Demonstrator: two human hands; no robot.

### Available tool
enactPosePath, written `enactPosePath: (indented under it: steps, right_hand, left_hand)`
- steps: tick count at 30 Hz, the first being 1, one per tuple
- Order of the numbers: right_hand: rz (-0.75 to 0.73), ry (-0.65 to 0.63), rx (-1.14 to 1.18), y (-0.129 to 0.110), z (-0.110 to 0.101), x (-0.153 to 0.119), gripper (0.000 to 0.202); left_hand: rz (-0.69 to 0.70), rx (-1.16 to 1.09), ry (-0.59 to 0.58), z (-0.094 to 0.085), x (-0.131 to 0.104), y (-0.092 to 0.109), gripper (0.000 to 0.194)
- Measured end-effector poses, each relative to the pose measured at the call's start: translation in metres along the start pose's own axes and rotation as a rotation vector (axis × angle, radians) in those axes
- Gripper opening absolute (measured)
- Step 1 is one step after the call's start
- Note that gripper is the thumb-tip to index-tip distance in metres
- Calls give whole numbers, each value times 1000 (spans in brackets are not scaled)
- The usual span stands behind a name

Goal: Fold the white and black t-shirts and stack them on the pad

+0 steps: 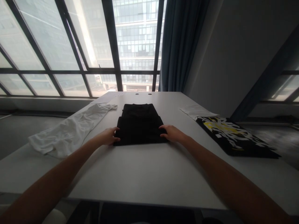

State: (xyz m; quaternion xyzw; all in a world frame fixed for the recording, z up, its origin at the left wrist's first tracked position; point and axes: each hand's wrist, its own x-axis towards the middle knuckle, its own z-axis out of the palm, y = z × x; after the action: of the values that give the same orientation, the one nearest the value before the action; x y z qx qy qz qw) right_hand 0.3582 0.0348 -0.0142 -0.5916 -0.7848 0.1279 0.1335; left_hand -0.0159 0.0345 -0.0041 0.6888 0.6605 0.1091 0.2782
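A folded black garment (141, 129) lies flat on the white table (140, 174), its near part folded over and its collar at the far end. My left hand (109, 136) grips its left edge near the front corner, thumb and fingers closed on the cloth. On the opposite side my right hand (171, 133) pinches the right edge in the same way. The fingertips of both hands rest on top of the black cloth.
A crumpled white garment (70, 130) lies on the left. On the right are a black garment with a white and yellow print (233, 135) and a white cloth (197, 111). Windows and a blue curtain (179, 46) stand behind the table.
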Motion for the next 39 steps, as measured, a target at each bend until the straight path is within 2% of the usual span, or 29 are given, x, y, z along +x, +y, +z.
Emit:
enactPosePath:
  steps: [3, 5, 9, 12, 14, 16, 18, 19, 21, 23, 24, 26, 27, 30, 32, 39]
  right_hand:
    - [42, -31, -31, -2, -2, -1, 40]
    - [80, -54, -38, -4, -5, -2, 37]
    - [102, -106, -64, -4, -12, -3, 35]
    - [86, -153, -70, 2, -20, -5, 35]
    - [122, -264, -39, 7, -28, -9, 41]
    - [206, -430, 2, 11, -36, -16, 49]
    - [269, -499, -9, 9, -41, -23, 54]
    - [270, -454, -58, 5, -41, -26, 53]
    - [205, -230, -200, -10, -33, -28, 45]
    - [48, 31, -292, -33, -17, -25, 40]
    - [-61, 117, -283, -44, -6, -22, 43]
    - [-268, 157, -232, -64, 15, -12, 53]
    - [-320, 116, -207, -70, 24, -7, 56]
    - [-276, -68, -134, -68, 42, 6, 64]
    - [-206, -118, -97, -54, 44, 11, 68]
    - [-43, -60, -87, 7, 32, 9, 75]
  left_hand:
    - [-17, 78, -72, 1, -2, 1, 75]
    - [3, 80, -77, 1, -2, 2, 74]
    - [24, -15, -89, 1, -2, 4, 75]
    - [29, -117, -165, -2, -7, 5, 79]
    - [45, -132, -242, -6, -15, 5, 81]
    - [66, -76, -337, -10, -24, 7, 83]
    - [104, 37, -352, -11, -33, 13, 70]
    - [135, 100, -277, -9, -35, 18, 58]
    - [231, 196, 12, 1, -35, 29, 40]
    - [391, 231, 283, 20, -29, 40, 43]
    - [478, 236, 347, 31, -23, 44, 48]
    - [598, 258, 339, 54, -10, 47, 61]
    - [602, 277, 302, 64, -3, 46, 67]
    - [510, 320, 172, 79, 15, 36, 77]
    - [470, 319, 134, 77, 22, 28, 81]
    - [305, 294, 138, 51, 34, -4, 89]
